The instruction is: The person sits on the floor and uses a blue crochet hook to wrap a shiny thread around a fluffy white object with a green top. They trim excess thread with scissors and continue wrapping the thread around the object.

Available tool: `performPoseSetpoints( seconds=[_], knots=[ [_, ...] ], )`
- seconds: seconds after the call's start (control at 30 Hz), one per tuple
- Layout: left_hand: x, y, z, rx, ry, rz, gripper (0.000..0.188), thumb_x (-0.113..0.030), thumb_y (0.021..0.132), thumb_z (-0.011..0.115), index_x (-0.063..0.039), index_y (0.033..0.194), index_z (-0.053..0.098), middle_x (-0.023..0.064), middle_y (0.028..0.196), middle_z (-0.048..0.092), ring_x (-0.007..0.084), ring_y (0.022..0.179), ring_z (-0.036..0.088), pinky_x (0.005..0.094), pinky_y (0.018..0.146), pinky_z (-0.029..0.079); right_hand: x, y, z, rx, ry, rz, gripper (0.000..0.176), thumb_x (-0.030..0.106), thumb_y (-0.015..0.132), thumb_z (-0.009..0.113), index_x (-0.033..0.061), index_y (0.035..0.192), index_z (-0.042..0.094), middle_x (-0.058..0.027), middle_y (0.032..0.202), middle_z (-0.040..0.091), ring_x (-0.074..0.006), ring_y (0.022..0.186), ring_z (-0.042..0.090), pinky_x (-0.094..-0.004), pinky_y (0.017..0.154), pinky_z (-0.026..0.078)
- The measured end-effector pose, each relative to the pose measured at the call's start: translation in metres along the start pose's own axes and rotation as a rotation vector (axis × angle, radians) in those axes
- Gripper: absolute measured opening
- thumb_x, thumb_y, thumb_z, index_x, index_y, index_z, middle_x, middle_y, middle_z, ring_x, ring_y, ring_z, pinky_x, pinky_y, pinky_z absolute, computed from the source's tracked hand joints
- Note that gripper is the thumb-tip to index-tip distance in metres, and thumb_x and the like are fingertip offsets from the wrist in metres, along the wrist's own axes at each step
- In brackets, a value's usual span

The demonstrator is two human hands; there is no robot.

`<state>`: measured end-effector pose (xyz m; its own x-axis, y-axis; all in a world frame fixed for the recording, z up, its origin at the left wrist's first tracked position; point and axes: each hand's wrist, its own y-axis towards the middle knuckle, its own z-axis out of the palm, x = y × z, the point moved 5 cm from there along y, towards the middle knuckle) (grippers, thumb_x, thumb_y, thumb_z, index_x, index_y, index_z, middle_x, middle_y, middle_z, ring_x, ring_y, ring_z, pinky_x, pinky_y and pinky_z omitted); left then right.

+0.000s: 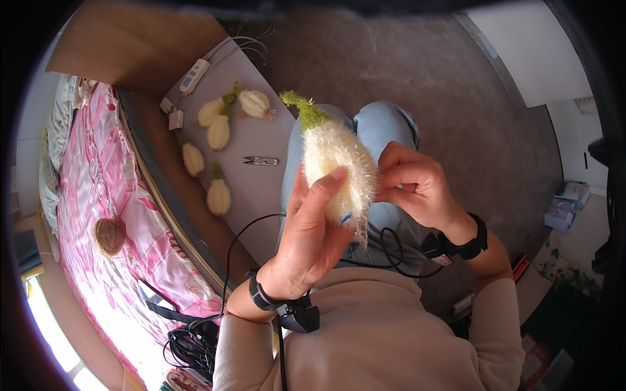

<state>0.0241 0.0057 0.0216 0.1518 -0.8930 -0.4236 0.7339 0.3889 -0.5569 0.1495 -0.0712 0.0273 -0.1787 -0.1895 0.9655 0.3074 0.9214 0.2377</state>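
My left hand (310, 232) is wrapped around a fuzzy cream-white crocheted plush vegetable (337, 161), thumb pressed on its front. Its curled green stalk (305, 110) points up and to the left. A small blue piece (346, 219), possibly a stitch marker, shows near the lower end, where loose cream strands hang. On the right side of the plush, my right hand (415, 188) has its fingertips pinched together at the surface; whether they also hold thread or a needle is hidden. The plush is above my knees in light-blue jeans (389, 122).
On the grey tabletop (244, 205) to the left lie thread snips (261, 161) and several similar plush vegetables (218, 196). A white power strip (194, 76) is behind them. Further left, a brown yarn ball (109, 236) rests on a pink bedspread (142, 264). Black cables (391, 244) run from my wrists.
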Motion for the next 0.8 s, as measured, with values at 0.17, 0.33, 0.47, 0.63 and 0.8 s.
performPoseSetpoints(
  seconds=[0.17, 0.33, 0.47, 0.63, 0.8],
  knots=[
    [0.001, 0.006, 0.001, 0.073, -0.059, 0.061, 0.04, -0.012, 0.09, 0.056, -0.011, 0.126, 0.037, 0.0059, 0.114, 0.05, 0.0169, 0.104, 0.051, 0.0336, 0.086, 0.044, 0.03, -0.001, 0.01, -0.112, -0.425, -0.314, 0.03, -0.005, 0.063, 0.073, 0.0039, 0.09, 0.062, -0.0037, 0.082, 0.059, -0.0183, 0.069, 0.055, -0.0302, 0.059, 0.045],
    [0.004, 0.014, 0.0, 0.13, -0.031, 0.204, 0.039, -0.01, 0.092, 0.054, -0.011, 0.125, 0.034, 0.0059, 0.112, 0.05, 0.0163, 0.101, 0.052, 0.0316, 0.085, 0.045, 0.041, -0.004, 0.041, -0.065, -0.822, -0.496, 0.035, 0.002, 0.064, 0.068, 0.0051, 0.098, 0.06, -0.0064, 0.092, 0.05, -0.0209, 0.073, 0.052, -0.0281, 0.062, 0.048],
    [0.002, 0.022, -0.016, -0.062, 0.168, 0.275, 0.048, -0.01, 0.091, 0.056, -0.012, 0.128, 0.026, 0.0066, 0.113, 0.048, 0.0159, 0.1, 0.051, 0.0316, 0.087, 0.044, 0.029, -0.001, 0.051, -0.019, -0.938, -0.491, 0.019, 0.005, 0.062, 0.067, 0.0061, 0.08, 0.059, -0.0016, 0.086, 0.049, -0.0168, 0.07, 0.051, -0.0249, 0.055, 0.048],
    [-0.024, 0.016, -0.029, -0.046, 0.642, 0.514, 0.056, -0.011, 0.087, 0.062, -0.004, 0.128, 0.026, 0.0087, 0.109, 0.049, 0.014, 0.1, 0.048, 0.0273, 0.084, 0.043, 0.024, 0.0, 0.05, -0.166, -0.63, -0.637, 0.015, 0.006, 0.064, 0.068, 0.0072, 0.072, 0.055, -0.001, 0.085, 0.056, -0.0166, 0.074, 0.055, -0.0247, 0.053, 0.048],
    [-0.072, 0.019, -0.043, -0.269, 1.062, 0.841, 0.053, -0.004, 0.08, 0.064, -0.002, 0.124, 0.035, 0.0094, 0.11, 0.047, 0.016, 0.099, 0.048, 0.0285, 0.086, 0.042, 0.029, -0.007, 0.05, -0.175, -0.247, -0.687, 0.02, 0.004, 0.07, 0.073, 0.0042, 0.079, 0.056, -0.0078, 0.086, 0.064, -0.0234, 0.079, 0.063, -0.028, 0.061, 0.053]
  ],
)
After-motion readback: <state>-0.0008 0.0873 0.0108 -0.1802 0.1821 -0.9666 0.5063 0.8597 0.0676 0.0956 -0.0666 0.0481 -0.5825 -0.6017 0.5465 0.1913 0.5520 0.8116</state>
